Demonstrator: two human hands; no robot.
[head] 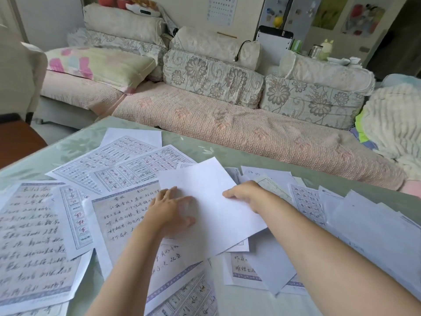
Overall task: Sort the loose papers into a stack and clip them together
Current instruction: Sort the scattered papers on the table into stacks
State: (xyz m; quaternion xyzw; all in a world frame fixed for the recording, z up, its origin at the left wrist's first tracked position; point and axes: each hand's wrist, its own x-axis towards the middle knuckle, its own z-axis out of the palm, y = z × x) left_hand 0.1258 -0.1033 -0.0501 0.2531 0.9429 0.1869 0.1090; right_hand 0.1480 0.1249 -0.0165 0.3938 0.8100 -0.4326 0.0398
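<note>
Loose papers (pixel 34 236), left hand (pixel 169 209) spread on blank sheet (pixel 211 201), right hand (pixel 243 193) pinching it.

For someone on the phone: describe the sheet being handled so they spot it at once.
On the green table before the sofa, papers lie scattered. Mid-spread, the left hand rests on one sheet and the right hand grips its right edge. It lies topmost, blank white; the sheets beneath carry handwriting or grids.

The loose papers (pixel 127 160) are scattered across the green table (pixel 205 147) — grid sheets and handwritten pages, overlapped at all angles. One blank sheet (pixel 211 201) is held tilted on top, mid-pile.
</note>
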